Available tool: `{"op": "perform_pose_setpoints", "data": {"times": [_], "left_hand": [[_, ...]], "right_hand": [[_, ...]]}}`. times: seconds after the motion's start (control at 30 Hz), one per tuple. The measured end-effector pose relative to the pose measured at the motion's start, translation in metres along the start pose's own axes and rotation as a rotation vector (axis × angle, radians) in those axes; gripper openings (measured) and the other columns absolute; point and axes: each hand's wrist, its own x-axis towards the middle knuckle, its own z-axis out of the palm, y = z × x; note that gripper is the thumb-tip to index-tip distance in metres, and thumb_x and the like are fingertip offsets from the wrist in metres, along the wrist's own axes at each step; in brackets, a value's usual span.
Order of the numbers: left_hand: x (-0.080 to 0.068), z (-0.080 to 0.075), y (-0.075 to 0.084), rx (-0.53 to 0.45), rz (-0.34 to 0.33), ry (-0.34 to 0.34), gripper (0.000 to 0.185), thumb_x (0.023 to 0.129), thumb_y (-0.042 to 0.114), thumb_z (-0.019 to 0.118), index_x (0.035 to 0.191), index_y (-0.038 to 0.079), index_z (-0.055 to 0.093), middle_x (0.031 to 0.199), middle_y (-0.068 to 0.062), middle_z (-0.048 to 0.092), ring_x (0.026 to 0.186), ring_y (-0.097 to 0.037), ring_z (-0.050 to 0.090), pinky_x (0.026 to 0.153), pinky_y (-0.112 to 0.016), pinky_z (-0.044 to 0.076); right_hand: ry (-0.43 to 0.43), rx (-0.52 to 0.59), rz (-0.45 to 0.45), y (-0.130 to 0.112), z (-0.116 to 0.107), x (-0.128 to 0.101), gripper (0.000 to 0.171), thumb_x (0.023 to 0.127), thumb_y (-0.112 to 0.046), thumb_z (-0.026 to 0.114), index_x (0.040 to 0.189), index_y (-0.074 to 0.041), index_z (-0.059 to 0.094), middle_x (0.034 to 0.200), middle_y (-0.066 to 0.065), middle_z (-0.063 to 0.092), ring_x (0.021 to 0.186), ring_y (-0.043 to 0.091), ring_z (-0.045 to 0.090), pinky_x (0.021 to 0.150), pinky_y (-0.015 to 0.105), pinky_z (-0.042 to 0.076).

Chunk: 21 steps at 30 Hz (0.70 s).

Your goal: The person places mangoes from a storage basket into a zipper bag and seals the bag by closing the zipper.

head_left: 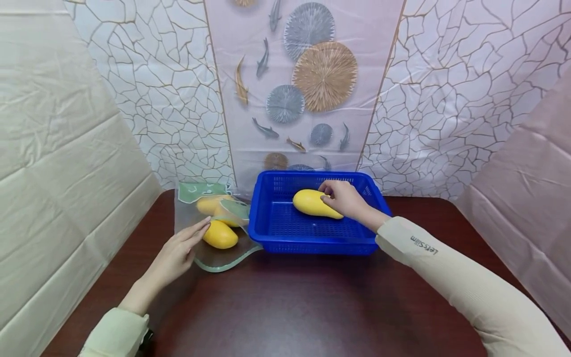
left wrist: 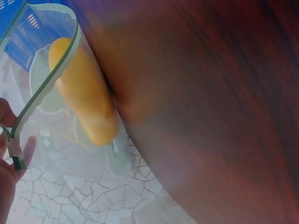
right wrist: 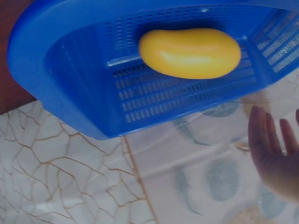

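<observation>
A yellow mango (head_left: 314, 203) (right wrist: 189, 52) lies inside the blue perforated basket (head_left: 312, 245) (right wrist: 56, 70). My right hand (head_left: 341, 196) (right wrist: 275, 149) hovers at the mango's right end. In the right wrist view its fingers are straight and clear of the fruit. A clear zip bag (head_left: 218, 260) (left wrist: 60, 154) lies left of the basket with its mouth toward it. It holds one mango (head_left: 219, 235) (left wrist: 84, 93) near the front and another (head_left: 211, 203) behind it. My left hand (head_left: 178, 250) (left wrist: 9, 177) pinches the bag's green zip edge beside the front mango.
The basket and bag sit on a dark red-brown table (head_left: 290, 307). Patterned plastic sheets (head_left: 178, 99) hang close behind the table and along both sides.
</observation>
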Motion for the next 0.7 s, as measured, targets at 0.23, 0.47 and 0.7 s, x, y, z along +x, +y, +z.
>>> {"op": "perform_pose_setpoints", "data": {"times": [0.23, 0.47, 0.7], "left_hand": [[0.005, -0.001, 0.003, 0.028, 0.007, 0.016, 0.069, 0.060, -0.023, 0.065, 0.127, -0.008, 0.055, 0.138, -0.016, 0.052, 0.115, -0.030, 0.055, 0.097, -0.026, 0.037], [0.006, -0.002, 0.005, 0.015, -0.026, -0.030, 0.072, 0.061, -0.024, 0.063, 0.130, -0.007, 0.052, 0.142, -0.014, 0.047, 0.119, -0.031, 0.052, 0.095, -0.028, 0.037], [0.007, -0.001, 0.004, 0.004, -0.017, -0.031, 0.074, 0.062, -0.024, 0.061, 0.133, -0.006, 0.050, 0.145, -0.014, 0.044, 0.120, -0.032, 0.051, 0.094, -0.031, 0.039]], "right_hand": [[-0.183, -0.105, -0.115, 0.012, 0.002, 0.014, 0.028, 0.089, -0.012, 0.061, 0.114, 0.001, 0.063, 0.102, 0.017, 0.067, 0.084, 0.025, 0.063, 0.073, 0.038, 0.051], [-0.398, -0.192, -0.203, 0.019, 0.009, 0.026, 0.039, 0.089, -0.014, 0.062, 0.124, 0.001, 0.058, 0.121, 0.021, 0.061, 0.110, 0.035, 0.058, 0.091, 0.046, 0.047], [-0.467, -0.321, -0.248, 0.038, 0.016, 0.037, 0.045, 0.087, -0.011, 0.065, 0.129, -0.001, 0.054, 0.129, 0.018, 0.057, 0.119, 0.034, 0.054, 0.100, 0.046, 0.042]]}}
